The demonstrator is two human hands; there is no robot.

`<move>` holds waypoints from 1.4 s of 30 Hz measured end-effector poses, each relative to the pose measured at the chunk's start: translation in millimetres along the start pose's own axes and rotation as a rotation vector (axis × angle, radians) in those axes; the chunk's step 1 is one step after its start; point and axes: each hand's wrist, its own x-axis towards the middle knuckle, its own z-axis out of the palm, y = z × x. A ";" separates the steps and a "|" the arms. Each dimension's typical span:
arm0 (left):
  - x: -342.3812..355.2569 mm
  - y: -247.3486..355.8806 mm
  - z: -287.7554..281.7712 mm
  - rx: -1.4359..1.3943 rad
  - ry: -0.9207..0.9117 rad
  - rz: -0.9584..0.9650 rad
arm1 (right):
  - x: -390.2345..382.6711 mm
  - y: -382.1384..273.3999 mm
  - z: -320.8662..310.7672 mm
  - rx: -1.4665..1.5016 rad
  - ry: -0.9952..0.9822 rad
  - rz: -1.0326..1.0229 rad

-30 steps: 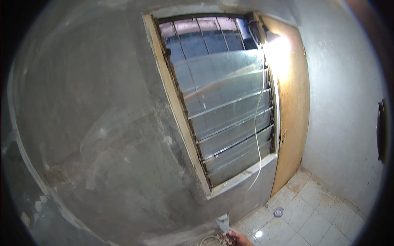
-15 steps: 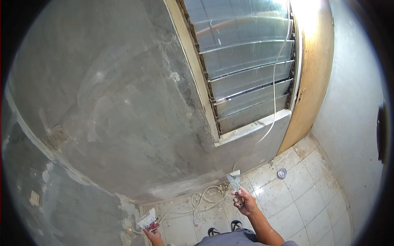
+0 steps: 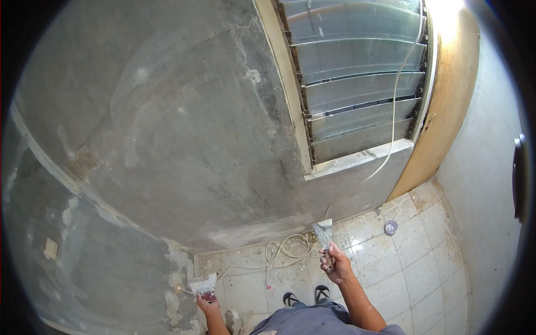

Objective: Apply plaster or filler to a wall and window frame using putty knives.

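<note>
My right hand (image 3: 339, 267) is closed around the dark handle of a putty knife (image 3: 323, 230). The blade points up and away from me, and grey-white filler is smeared over it. Lower on the left, my left hand (image 3: 207, 306) grips a wide scraper (image 3: 205, 283) by its reddish part. White paste coats its broad pale blade. Both tools are held apart from each other, in front of the grey plastered wall (image 3: 184, 156) when seen from above.
A louvred glass window (image 3: 363, 84) is set in the wall, beside a wooden door (image 3: 446, 106). A white cable (image 3: 394, 111) hangs past it and coils on the dusty tiled floor (image 3: 385, 268). A small round clear container (image 3: 391, 227) stands near the wall. A pale switch box (image 3: 51, 248) is at left.
My view has swung, so the window and door sit further right and higher. The left scraper has tilted a little, and both hands keep hold of their tools.
</note>
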 end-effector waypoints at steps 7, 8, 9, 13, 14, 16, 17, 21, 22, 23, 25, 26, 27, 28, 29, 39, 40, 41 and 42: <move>-2.0 -14.3 -22.8 0.152 -0.044 -0.046 | 8.4 1.4 0.5 -0.020 0.010 0.008; 1.4 -14.1 -36.6 0.150 -0.032 -0.038 | 10.2 3.7 2.8 -0.014 -0.005 0.018; 4.3 -14.0 -50.3 0.215 -0.023 -0.057 | 12.8 5.3 4.8 -0.014 -0.006 0.033; -18.9 -34.7 -65.9 0.378 0.174 -0.264 | 11.2 1.9 0.4 -0.022 0.024 -0.009; -19.9 -29.2 -86.0 0.501 0.208 -0.288 | 13.1 3.2 3.3 -0.023 0.003 -0.003; -32.1 -28.4 -125.6 0.512 0.256 -0.297 | 14.5 6.4 10.3 -0.013 -0.014 0.010; -39.8 -32.8 -132.2 0.528 0.279 -0.321 | 14.5 6.6 11.2 -0.011 -0.008 0.018; -111.2 -39.0 -129.3 0.711 -0.198 -0.302 | 8.0 2.0 -1.0 -0.025 0.075 -0.030; -122.5 -34.4 -124.2 0.761 -0.361 -0.287 | 6.3 0.1 -2.3 -0.027 0.071 -0.040; -94.2 13.0 -184.6 0.769 -0.335 -0.256 | 9.1 2.1 8.1 -0.017 0.035 -0.014; -73.2 6.7 -228.6 0.483 0.076 -0.194 | 24.2 18.9 23.1 -0.004 0.005 0.072; -90.7 37.6 -239.8 0.507 0.060 -0.245 | 22.2 14.0 9.4 -0.011 0.018 0.046; -101.8 27.7 -205.1 1.328 -0.112 -0.092 | 20.3 12.1 1.5 -0.018 0.018 0.034; -145.3 -3.0 -83.7 2.144 -0.389 0.112 | 15.2 4.5 -22.1 -0.029 0.060 -0.011; -120.9 13.4 -116.7 2.154 -0.347 0.119 | 18.2 7.8 -10.4 -0.013 0.046 0.017; -56.8 14.0 -135.2 0.521 0.073 -0.359 | 30.9 13.2 5.4 -0.007 -0.020 0.067; -57.7 14.8 -132.7 0.513 0.099 -0.397 | 29.0 11.7 3.9 -0.010 -0.004 0.054; -59.3 15.0 -130.9 0.506 0.125 -0.435 | 27.2 10.1 0.3 -0.006 0.007 0.050; -60.9 13.4 -129.2 0.517 0.125 -0.443 | 24.9 8.1 -3.5 0.009 0.015 0.041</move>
